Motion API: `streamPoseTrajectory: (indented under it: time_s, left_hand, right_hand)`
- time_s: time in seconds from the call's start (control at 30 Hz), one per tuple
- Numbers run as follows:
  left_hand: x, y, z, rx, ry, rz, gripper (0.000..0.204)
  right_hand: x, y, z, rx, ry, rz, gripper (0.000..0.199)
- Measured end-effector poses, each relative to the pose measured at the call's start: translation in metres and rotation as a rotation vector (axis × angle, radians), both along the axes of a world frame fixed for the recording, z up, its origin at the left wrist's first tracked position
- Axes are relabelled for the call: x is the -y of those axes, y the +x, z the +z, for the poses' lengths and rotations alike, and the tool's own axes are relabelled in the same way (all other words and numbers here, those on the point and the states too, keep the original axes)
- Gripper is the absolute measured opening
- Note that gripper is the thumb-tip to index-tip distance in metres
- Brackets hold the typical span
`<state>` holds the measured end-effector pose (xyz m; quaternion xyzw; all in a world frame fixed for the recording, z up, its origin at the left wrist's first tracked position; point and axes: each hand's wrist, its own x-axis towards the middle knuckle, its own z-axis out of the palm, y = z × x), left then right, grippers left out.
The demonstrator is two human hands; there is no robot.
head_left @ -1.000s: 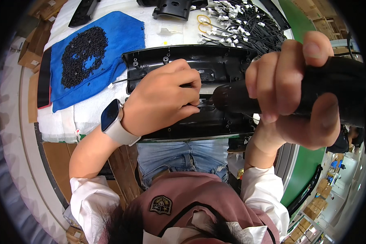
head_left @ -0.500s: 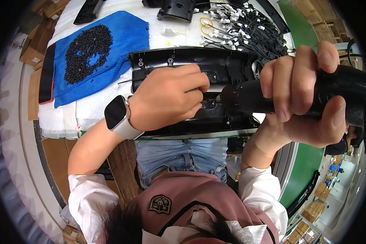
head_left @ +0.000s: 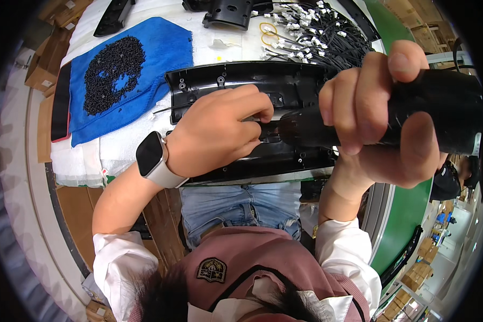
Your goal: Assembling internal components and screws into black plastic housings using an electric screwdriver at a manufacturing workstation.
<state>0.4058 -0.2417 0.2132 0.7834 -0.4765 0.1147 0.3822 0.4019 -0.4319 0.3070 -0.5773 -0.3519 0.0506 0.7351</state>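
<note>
My right hand (head_left: pixel 378 115) is wrapped round a thick black electric screwdriver (head_left: pixel 448 104). Its narrower nose points left and down into the work. Just beside that nose, my left hand (head_left: pixel 214 131) is closed, thumb and fingers pinched together; whatever is between the fingertips is hidden. Beneath both hands lie two long black plastic shells, a far one (head_left: pixel 300 86) with its hollow inside and screw posts showing and a near one (head_left: pixel 300 161) partly covered by my left hand. A thin black cable (head_left: pixel 163 111) sticks out at their left end.
A blue cloth (head_left: pixel 169 45) bears a heap of small black screws (head_left: pixel 110 75) at left, with a phone (head_left: pixel 62 99) along its edge. Many black cables with white connectors (head_left: pixel 322 40) lie at the back right. Further black plastic parts (head_left: pixel 228 13) stand at the back.
The screwdriver and my right hand have shifted a little left and upward. My left hand stays pinched near the tip. The whole view has moved slightly.
</note>
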Motion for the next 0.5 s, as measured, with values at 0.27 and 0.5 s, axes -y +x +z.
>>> streamPoseTrajectory:
  time_s: [0.27,0.5]
  left_hand:
    - [-0.0039,-0.0016,0.0030,-0.059,0.072,0.035,0.015]
    - [-0.0045,-0.0030,-0.0014,-0.049,0.043,0.056,0.015]
  right_hand:
    - [-0.0070,-0.0012,-0.0026,-0.055,-0.023,-0.020,0.042]
    - [-0.0088,0.0014,-0.0077,-0.024,-0.046,-0.018,0.043]
